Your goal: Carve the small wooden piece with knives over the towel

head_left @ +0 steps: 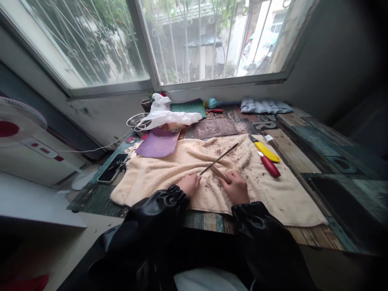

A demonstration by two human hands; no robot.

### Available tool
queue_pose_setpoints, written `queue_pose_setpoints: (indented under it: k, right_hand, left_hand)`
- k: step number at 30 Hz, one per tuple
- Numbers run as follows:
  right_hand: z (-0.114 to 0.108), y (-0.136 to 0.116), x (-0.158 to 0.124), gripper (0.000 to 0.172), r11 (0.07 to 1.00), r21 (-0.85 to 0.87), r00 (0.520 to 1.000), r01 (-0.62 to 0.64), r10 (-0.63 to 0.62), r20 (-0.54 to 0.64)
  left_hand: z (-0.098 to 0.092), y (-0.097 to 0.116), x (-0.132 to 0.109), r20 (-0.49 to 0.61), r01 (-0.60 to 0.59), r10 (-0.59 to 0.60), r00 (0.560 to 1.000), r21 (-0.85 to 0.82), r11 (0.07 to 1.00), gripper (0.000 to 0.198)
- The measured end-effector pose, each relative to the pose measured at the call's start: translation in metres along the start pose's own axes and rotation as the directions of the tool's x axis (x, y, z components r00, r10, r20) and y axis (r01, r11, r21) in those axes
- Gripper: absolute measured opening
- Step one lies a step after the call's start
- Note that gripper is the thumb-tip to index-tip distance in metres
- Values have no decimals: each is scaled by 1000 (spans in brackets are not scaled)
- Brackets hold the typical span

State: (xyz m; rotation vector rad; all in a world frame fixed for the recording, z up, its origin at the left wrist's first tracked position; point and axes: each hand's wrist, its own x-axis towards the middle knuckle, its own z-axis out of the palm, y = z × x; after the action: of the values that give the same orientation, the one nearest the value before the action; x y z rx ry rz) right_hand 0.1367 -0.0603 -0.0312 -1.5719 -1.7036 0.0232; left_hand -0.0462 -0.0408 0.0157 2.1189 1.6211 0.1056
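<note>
Stick (218, 159), thin and long, lies slantwise over the cream towel (169, 173), its far tip pointing up and to the right, its near end at the left hand (189, 184), whose fingers are curled shut on it. The right hand (237, 186) sits just beside, closed around a knife (220, 173) whose blade meets the stick near its lower end. Shavings (242, 157) speckle the towel. Farther right lie a yellow cutter (266, 152) and a red cutter (270, 166), side by side, nearer the right hand.
</note>
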Motion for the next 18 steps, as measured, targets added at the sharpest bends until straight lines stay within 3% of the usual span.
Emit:
queue_pose_setpoints:
  k: [7, 18]
  right_hand:
    - [7, 0, 0, 19, 1000, -7, 998, -30, 30, -58]
    - [2, -8, -1, 18, 999, -12, 998, -51, 50, -26]
  left_hand:
    - [-1, 3, -2, 26, 30, -33, 999, 102, 994, 41]
    - [-7, 6, -17, 33, -14, 13, 999, 34, 999, 39]
